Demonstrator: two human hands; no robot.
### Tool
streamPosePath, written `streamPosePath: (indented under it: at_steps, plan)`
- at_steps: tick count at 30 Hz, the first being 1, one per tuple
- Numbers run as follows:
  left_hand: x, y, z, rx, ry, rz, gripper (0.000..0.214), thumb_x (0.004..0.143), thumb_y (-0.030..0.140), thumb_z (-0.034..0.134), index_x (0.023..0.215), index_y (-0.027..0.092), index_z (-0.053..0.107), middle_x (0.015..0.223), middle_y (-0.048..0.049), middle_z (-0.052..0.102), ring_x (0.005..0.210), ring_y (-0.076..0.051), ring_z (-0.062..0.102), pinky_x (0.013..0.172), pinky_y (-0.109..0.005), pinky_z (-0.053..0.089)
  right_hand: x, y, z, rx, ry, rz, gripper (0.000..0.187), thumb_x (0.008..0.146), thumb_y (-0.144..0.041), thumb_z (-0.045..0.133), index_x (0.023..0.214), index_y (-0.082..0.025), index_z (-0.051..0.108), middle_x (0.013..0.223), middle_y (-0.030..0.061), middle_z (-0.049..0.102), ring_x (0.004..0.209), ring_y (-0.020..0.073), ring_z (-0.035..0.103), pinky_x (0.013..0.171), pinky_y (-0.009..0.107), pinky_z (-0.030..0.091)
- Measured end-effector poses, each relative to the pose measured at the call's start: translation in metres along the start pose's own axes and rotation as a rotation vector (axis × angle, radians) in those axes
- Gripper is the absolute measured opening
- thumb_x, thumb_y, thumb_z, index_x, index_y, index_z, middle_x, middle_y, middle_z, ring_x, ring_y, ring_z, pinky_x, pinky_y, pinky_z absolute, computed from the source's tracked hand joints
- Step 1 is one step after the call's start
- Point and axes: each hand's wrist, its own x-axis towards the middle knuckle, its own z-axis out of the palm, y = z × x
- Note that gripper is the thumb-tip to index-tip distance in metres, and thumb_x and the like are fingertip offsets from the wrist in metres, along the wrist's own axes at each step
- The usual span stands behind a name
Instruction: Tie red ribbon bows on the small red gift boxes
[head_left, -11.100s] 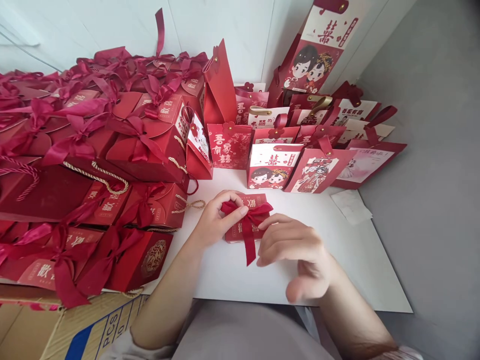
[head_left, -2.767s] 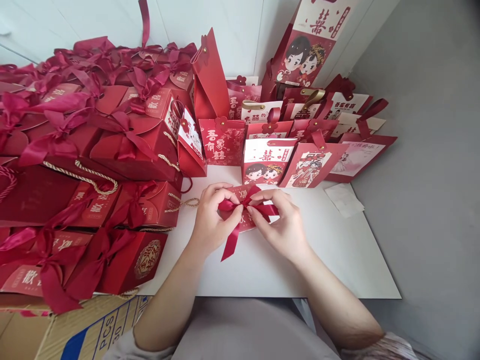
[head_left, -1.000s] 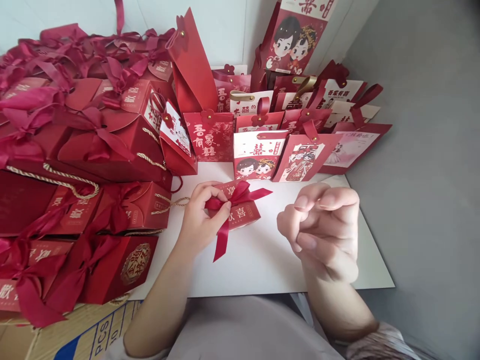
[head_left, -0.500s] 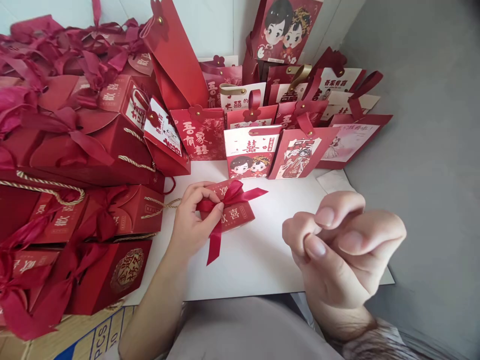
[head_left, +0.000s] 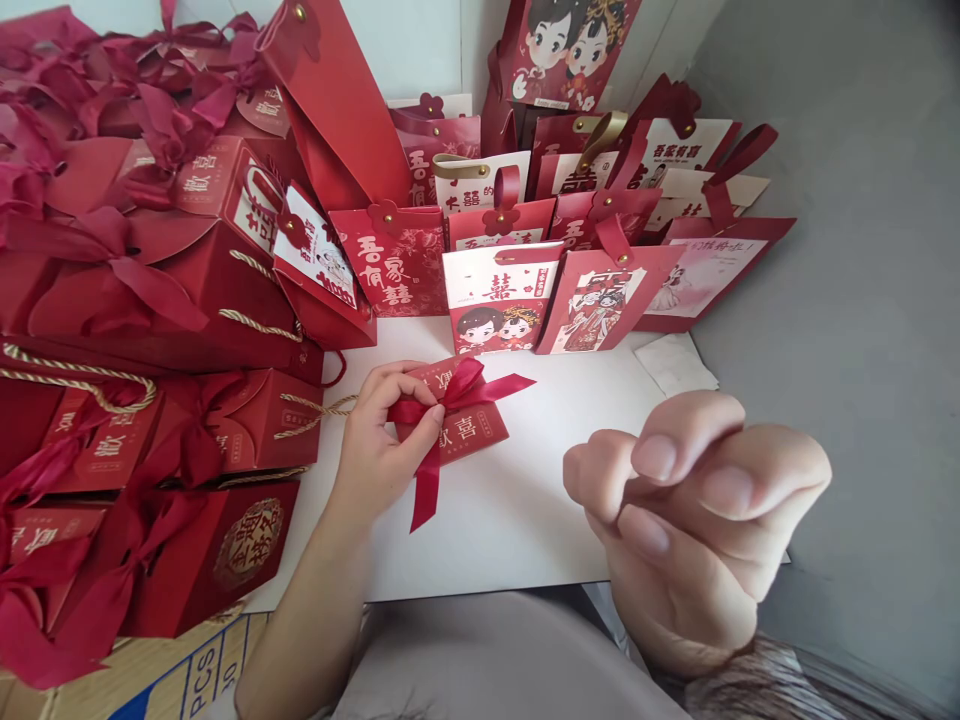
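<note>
Pinching ribbon bow [head_left: 459,388] with left fingers [head_left: 424,432], atop red box [head_left: 471,430] lying beneath and just right of them on counter [head_left: 510,525]. Holding right fingers [head_left: 686,430] curled together, well to the right. Likely light, stiff card, easily dented, slippery at bow; best gripped by side edges.

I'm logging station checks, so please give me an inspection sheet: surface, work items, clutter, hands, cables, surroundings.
Surface: white table.
Work items: red box on the table; ribbon across it in a bow.
Clutter: stacked boxes at left, several with bows; gift bags standing behind; white paper at right.
Hands: left hand pinches the ribbon; right hand raised, fingers curled, apart from the box.
Cables: nothing seen.
Surroundings: pale wall behind, grey wall at right, carton at lower left.
</note>
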Motion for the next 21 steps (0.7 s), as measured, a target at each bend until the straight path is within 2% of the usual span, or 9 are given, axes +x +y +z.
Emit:
streamPosePath:
  at_steps: [3,9,16,21]
  plan:
    - [-0.0003,0.0002,-0.0003,-0.007,-0.004,-0.002,0.006,0.084,0.017,0.066,0.084,0.021,0.062,0.116,-0.0038,0.063,0.115,-0.019,0.061,0.098,-0.031,0.045,-0.0004,-0.0015,-0.0004,-0.026,-0.001,0.003,0.034,0.088,0.000,0.053,0.110,-0.026,0.059,0.095,0.0047,0.054,0.059,0.0131,0.045,0.040,0.026,0.043]
    - [-0.0001,0.0001,0.0004,-0.015,-0.002,0.002,0.006,0.084,0.017,0.066,0.084,0.021,0.062,0.116,-0.0043,0.063,0.116,-0.020,0.061,0.100,-0.033,0.045,-0.0039,0.0006,-0.0049,-0.203,-0.038,0.001,0.028,0.094,-0.010,0.054,0.110,-0.033,0.050,0.087,0.0037,0.051,0.058,0.0176,0.047,0.039,0.030,0.037]
    - [0.0003,0.0000,0.0005,-0.010,-0.004,0.000,0.006,0.084,0.017,0.066,0.084,0.022,0.062,0.116,-0.0037,0.063,0.116,-0.020,0.061,0.098,-0.033,0.046,-0.0087,0.0004,-0.0016,-0.137,0.021,0.039,0.032,0.094,-0.010,0.055,0.112,-0.036,0.051,0.082,0.0023,0.050,0.059,0.0187,0.051,0.041,0.031,0.040]
    - [-0.0002,0.0007,0.0002,-0.016,-0.002,-0.005,0.007,0.084,0.017,0.066,0.084,0.022,0.062,0.116,-0.0028,0.063,0.113,-0.019,0.061,0.097,-0.032,0.046,-0.0083,0.0021,-0.0071,-0.216,-0.018,0.011,0.031,0.093,-0.010,0.056,0.110,-0.036,0.050,0.078,0.0008,0.050,0.060,0.0184,0.053,0.042,0.030,0.042]
